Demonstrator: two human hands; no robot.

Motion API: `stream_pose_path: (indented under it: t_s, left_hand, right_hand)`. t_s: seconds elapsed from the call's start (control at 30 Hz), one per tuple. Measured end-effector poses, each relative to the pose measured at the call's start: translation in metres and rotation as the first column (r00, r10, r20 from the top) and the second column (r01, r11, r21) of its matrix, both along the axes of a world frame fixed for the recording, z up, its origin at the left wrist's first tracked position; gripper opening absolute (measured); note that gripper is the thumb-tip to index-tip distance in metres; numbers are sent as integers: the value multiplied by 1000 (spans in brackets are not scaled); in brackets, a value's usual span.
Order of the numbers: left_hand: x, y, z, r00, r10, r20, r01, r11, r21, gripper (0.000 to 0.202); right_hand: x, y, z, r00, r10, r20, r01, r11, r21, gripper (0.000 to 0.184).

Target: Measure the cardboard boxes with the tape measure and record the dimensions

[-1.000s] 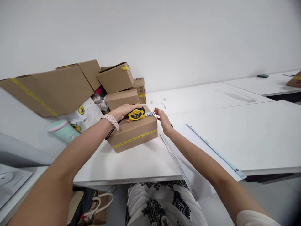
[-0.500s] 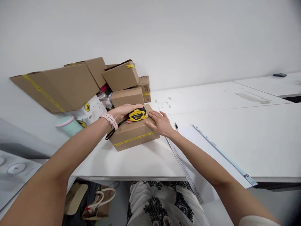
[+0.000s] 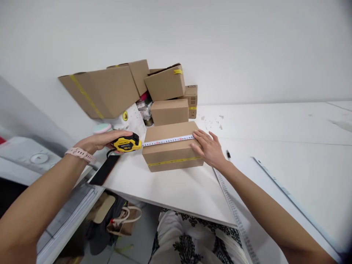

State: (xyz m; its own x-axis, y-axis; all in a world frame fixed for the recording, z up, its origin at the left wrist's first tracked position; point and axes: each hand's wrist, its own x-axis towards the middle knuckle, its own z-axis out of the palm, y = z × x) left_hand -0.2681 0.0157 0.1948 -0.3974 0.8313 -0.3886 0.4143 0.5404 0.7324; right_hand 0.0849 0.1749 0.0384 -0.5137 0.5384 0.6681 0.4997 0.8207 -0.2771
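My left hand (image 3: 102, 140) is closed around a yellow and black tape measure (image 3: 126, 143) just off the left end of a brown cardboard box (image 3: 172, 154). Its white blade (image 3: 168, 140) stretches across the top of the box to the right edge. There my right hand (image 3: 209, 149) pins the blade's end, thumb and fingers pressed on the corner; the tip itself is hidden under the fingers. Yellow tape runs along the front of the box. A black wrist strap hangs from the tape measure.
Behind stand several cardboard boxes (image 3: 169, 113), a large one (image 3: 110, 91) leaning on the wall. A pen (image 3: 228, 154) and a large spiral pad (image 3: 247, 190) lie to the right. A mint cup with a pink lid (image 3: 102, 128) is at the left; bags (image 3: 128, 222) sit below the table.
My left hand has drawn the tape measure leftward from the box's top past its left end, pulling out the blade. My right hand stays at the right edge. The view has shifted left.
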Motion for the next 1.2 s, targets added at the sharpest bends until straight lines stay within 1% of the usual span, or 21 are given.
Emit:
stream_pose_path:
  t_s: [0.03,0.1,0.2,0.4,0.6,0.9,1.2]
  left_hand:
    - [-5,-7,0,1000,14,-3,-14,1000,-8,54]
    - [-10,-15,0,1000,8,6,-7,1000,-28,53]
    - [-13,-19,0,999,-35,35,36,998,-46,56]
    - [-18,-17,-3,998,-61,16,61,998,-32,57]
    - [-14,-14,-2,999,-24,22,25,999,-27,57]
    - [-17,-14,0,996,-91,6,91,992,-90,63]
    - [-26,-8,-2,995,-96,-21,94,992,-87,57]
  right_hand:
    - [-1,0,-1,1000,5,-4,-5,1000,-5,46]
    - [-3,0,-3,1000,19,-11,-19,1000,-21,46]
    - [-5,-1,-3,999,33,-23,-34,998,-48,45]
    - [-5,-3,-2,999,33,-28,-34,998,-61,45]
    - [-4,-4,0,999,27,-24,-30,995,-100,45]
    - [-3,-6,3,999,42,-25,-45,991,-124,50]
    - [-4,-7,2,998,39,-45,-44,992,-115,48]
